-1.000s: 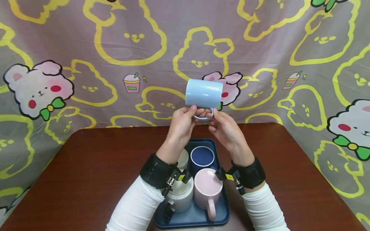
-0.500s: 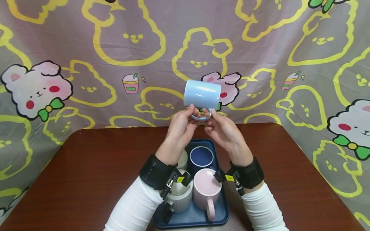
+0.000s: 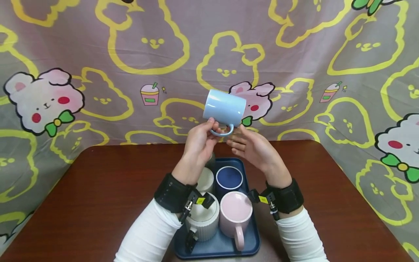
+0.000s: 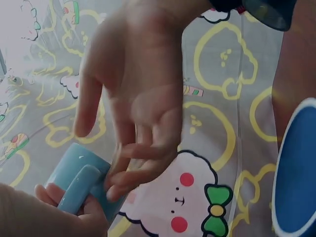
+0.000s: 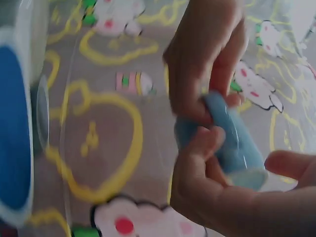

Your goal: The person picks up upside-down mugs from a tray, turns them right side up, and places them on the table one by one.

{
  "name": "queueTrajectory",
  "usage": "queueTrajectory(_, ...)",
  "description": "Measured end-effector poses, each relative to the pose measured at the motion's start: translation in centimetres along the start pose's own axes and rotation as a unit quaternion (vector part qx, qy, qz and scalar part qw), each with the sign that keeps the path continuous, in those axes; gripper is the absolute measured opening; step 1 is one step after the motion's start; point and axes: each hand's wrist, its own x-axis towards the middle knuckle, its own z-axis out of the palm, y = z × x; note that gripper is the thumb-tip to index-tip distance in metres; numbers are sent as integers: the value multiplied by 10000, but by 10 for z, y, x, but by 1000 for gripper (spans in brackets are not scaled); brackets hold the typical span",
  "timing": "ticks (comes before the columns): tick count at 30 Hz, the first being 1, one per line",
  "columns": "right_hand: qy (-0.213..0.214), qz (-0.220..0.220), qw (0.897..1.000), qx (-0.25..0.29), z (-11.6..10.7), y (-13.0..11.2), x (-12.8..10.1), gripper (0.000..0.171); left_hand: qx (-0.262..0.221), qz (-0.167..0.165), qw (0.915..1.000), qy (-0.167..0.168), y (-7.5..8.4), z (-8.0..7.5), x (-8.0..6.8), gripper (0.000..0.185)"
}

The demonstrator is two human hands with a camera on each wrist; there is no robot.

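Note:
A light blue mug lies sideways in the air above the far table edge, its handle hanging downward. My left hand pinches the handle near one end, thumb on the near side; the left wrist view shows that hand's fingertips at the handle. Beside the mug's right end is my right hand, its thumb apart from its fingers, which extend loosely below the mug and handle. In the right wrist view the right fingers overlap the mug's side.
Below the hands, a dark blue tray on the brown table carries a pink mug, a ribbed grey mug, a navy mug and a pale cup. A patterned cloth hangs behind.
The right hand has let go of the mug handle and drawn slightly right, fingers loosened. The light blue mug has tilted, right end lower, and shifted a little left with the left hand.

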Motion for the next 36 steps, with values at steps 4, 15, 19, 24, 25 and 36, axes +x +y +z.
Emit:
queueTrajectory(4,384,-355,9791,-1966,-5,4,1,53,176,179,9996,125,7,-6,2,30)
queueTrajectory(15,1788,-384,8353,-5185,-24,29,3,57,757,637,9937,524,24,-28,7,20)
queueTrajectory(19,1906,-555,8167,-5418,-35,40,8,57,1047,904,9881,669,27,-39,10,26)
queueTrajectory(24,1902,-667,7986,-5671,-46,50,14,55,1434,1391,9757,902,29,-54,14,34)
queueTrajectory(25,1905,-674,7959,-5707,-48,52,15,55,1503,1477,9729,949,29,-56,15,33)
queueTrajectory(36,1854,-855,7693,-6054,-65,67,11,59,2648,2149,9294,1412,29,-83,21,25)
